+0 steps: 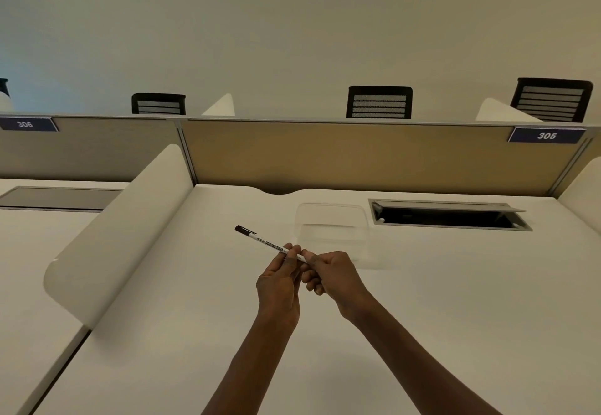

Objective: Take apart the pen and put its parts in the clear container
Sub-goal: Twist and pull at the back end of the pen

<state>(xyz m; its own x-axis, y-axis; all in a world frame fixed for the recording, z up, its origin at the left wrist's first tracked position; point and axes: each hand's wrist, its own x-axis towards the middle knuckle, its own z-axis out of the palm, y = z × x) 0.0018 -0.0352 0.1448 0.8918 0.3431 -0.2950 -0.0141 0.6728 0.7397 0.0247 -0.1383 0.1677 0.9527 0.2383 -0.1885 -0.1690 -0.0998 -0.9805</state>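
Both hands — left hand (279, 279), right hand (331, 273) — pinch the pen (265, 241) with fingers closed; barrel reads "HANDY MARKER". Desk (195, 317) signs: "305" (546, 135), "306" (25, 124).

Container (331, 222) behind pen (260, 239) (on desk (455, 284)).

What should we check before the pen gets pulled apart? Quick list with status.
1. Pen held by both hands: ok, left hand and right hand pinch it near one end.
2. Cap on: ok, the dark cap sits at the far end.
3. Pen clear of the desk: ok, held above it.
4. Clear container within reach: ok, just beyond the hands.
5. Container free of contents: cannot tell, it looks so but the plastic is faint.
6. End under the right hand's fingers: cannot tell, hidden.
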